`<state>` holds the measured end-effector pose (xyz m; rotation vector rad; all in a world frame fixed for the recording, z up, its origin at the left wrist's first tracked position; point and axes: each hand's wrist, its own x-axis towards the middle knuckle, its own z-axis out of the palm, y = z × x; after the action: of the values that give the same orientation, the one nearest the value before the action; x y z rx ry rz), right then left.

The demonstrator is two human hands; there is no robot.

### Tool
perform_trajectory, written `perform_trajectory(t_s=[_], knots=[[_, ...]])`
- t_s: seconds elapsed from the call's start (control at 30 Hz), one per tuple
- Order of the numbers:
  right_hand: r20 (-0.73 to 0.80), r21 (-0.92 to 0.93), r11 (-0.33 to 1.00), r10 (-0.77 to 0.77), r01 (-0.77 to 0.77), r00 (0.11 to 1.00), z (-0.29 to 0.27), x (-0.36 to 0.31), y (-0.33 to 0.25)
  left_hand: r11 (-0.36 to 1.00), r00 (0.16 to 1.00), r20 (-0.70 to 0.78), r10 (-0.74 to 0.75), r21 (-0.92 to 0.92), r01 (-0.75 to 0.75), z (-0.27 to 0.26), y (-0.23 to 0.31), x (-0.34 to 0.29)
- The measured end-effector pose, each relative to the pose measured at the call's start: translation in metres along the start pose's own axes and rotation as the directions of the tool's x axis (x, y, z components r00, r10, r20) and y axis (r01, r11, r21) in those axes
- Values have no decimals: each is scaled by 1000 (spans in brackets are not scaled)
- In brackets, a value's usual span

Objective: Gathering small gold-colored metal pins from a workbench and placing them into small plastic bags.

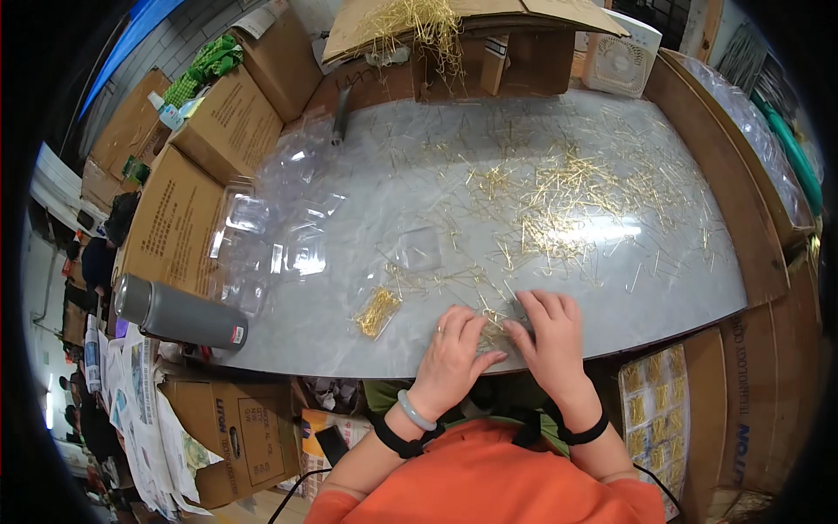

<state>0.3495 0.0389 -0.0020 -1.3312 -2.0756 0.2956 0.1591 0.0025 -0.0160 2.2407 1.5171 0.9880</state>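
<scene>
At the front edge of the grey table, my left hand (453, 348) and my right hand (554, 336) lie close together, palms down. A small clump of gold wire hooks (494, 320) lies between them, partly covered by my fingers. My left fingers bend loosely, the thumb apart from them. My right fingers are stretched forward, its thumb pointing toward the clump. Neither hand visibly grips anything. Left of my left hand sits a clear plastic box filled with gold wire hooks (378, 312). Farther off lies an empty clear tray (419, 249).
A big heap of loose gold hooks (572, 196) spreads over the table's right half. Clear plastic boxes (301, 249) cluster at left, beside a grey bottle (188, 314) and cardboard cartons (170, 223). A cardboard box (524, 65) and a white fan (621, 57) stand behind.
</scene>
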Motion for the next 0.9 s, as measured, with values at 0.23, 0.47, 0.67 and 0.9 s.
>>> perform_trajectory(t_s=[0.23,0.47,0.67,0.9], knots=[[179,-6,972,-231,236,956,-12,9,-4,996,994,-74,-85,-8,84,4,-5,-6],[254,85,942,-335,323,908,-7,0,1,997,991,133,-26,72,17,-29,-7,-13],[170,180,925,-363,333,916,1,-7,9,996,986,155,66,54,-75,-18,-5,-1],[-32,297,950,-94,99,995,1,-10,4,989,987,89,137,40,-141,-1,-3,10]])
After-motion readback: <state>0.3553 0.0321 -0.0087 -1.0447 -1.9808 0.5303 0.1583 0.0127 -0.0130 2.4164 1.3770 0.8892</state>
